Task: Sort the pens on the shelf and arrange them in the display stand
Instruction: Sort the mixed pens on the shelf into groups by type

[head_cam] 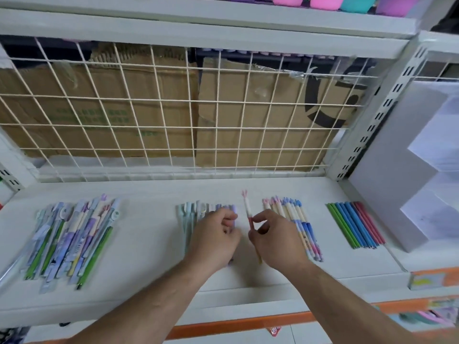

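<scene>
Pink-barrelled plastic pen with a white upper sleeve and a forked pink topper [248, 212] is pinched in the right hand [275, 240] above the front of the white shelf board [149, 269]. Thumb and fingertips are clamped on its barrel, with the tip toward the person and the topper pointing away, leaning slightly left. Just to its left, the left hand [214, 238] lies curled on the right edge of a row of mint-green and lilac plastic pens [186, 214], fingers closed on the lilac ones.

The coming move appears to turn on 1 relation. The matching bundle of white-sleeved pens with pink and blue toppers [285, 209] lies just beside the right hand, partly under it, and its pens run the same near-to-far way. The held pen would need only a short shift right with almost no turning, and the right hand is the nearer of the 2.

Farther right lies a neat row of slim green, blue and red pens [355, 224]. Well apart on the left is a loose heap of patterned purple, white and green pens [72, 234], probably the unsorted stock.

At the shelf's right end stands the white stepped display stand [387, 170] with no pens visible in it, so arranging looks not yet begun. Behind all 4 groups rise a cream wire grid [173, 125] and flattened brown cardboard sheets [260, 108].
</scene>
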### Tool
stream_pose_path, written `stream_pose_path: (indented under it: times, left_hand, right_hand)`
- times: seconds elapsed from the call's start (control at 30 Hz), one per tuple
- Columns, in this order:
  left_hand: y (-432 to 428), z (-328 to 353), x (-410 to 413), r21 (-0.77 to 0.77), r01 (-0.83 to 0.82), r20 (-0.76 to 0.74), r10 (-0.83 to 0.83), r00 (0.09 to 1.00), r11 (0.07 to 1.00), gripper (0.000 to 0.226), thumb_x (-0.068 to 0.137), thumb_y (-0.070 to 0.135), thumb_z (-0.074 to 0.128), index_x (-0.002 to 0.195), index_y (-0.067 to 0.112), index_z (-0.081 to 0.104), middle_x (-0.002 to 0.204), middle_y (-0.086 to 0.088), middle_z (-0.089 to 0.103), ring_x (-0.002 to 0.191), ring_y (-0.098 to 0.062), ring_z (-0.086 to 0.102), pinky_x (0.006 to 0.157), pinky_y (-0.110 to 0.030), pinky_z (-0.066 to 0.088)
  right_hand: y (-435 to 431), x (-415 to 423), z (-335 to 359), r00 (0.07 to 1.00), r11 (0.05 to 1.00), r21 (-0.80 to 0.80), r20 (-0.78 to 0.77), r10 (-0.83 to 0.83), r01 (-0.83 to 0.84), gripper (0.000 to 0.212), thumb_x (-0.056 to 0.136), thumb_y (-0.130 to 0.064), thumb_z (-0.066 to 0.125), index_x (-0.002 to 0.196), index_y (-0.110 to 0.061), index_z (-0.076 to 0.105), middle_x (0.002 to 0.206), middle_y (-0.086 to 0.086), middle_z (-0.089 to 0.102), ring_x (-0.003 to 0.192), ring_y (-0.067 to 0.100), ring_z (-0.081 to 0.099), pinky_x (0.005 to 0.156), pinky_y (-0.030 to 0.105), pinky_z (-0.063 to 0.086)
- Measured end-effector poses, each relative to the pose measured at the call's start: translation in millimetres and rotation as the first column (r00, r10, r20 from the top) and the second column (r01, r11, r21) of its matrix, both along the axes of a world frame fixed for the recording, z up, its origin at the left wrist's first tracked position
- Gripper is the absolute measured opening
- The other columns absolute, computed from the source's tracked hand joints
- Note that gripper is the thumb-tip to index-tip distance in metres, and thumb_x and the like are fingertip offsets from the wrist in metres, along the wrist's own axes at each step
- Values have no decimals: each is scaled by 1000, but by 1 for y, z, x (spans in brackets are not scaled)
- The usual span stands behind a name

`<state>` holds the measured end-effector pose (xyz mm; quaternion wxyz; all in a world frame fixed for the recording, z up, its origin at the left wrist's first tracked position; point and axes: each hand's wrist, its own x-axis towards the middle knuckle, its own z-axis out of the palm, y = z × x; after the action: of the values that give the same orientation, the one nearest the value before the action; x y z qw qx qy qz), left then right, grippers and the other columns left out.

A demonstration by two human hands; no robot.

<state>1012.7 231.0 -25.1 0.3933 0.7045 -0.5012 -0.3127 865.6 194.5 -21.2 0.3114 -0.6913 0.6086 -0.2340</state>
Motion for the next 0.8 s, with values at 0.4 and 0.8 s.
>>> stream_pose_path:
  times: [0.4, 0.8]
  left_hand:
    - [-16, -15, -45, 22, 154, 522, -142, 841, 988, 31, 86, 33, 62, 116, 31, 67, 117, 10, 64, 117, -17, 52, 104, -27, 34]
    - [-17, -18, -55, 30, 121, 593, -115, 797, 992, 35, 87, 33, 57, 122, 32, 64, 122, 13, 60, 122, -17, 46, 106, -29, 33]
  right_hand:
    - [-37, -51, -1, 951, 1000, -7, -307, 23, -26, 16, 96, -29, 50, 97, -16, 60, 79, 5, 67, 69, 28, 68, 65, 40, 59]
    - [-38, -54, -6, 906, 959, -222, -419, 68, -175, 21, 93, -32, 54, 108, -20, 62, 101, -1, 64, 87, 24, 60, 65, 29, 45]
